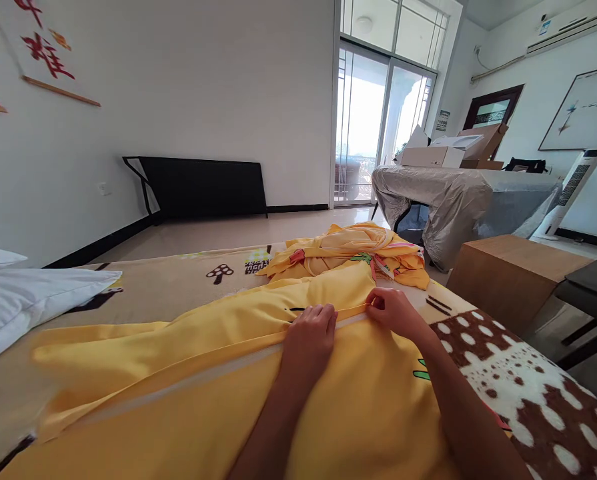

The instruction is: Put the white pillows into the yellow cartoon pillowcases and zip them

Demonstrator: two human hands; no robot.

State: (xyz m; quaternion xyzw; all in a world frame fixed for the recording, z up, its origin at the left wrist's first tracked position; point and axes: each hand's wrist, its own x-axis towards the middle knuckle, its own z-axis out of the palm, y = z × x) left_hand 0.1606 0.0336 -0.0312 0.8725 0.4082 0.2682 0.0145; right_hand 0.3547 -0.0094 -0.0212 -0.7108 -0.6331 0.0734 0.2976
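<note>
Your yellow cover (188, 400) lies spread across the bed (178, 283), filling the near half of the view. Its open edge, a long seam with a pale strip (188, 383) along it that may be a zipper, runs as the long axis from the lower left up toward the right, ending at your right hand. The far end of the fabric is bunched into a crumpled heap (348, 257) near the foot of the bed, with pink and green print showing.

Your left hand (311, 333) rests palm down on the seam, its fingers (318, 313) together, slightly curled and pressing the fabric flat rather than gripping it. Your right hand (395, 310) sits just beside it, at the upper end of the seam, with its fingers (378, 300) pinched shut on the thin yellow edge.

What exactly the right fingertips hold at the pinch is hidden by the hand, so you cannot tell whether a slider is there. The near part of the cover is cut off by the lower edge, and your forearms cover part of it. A white pillow (23, 293) lies at the left, a brown spotted blanket (523, 393) at the right, both cut off.
</note>
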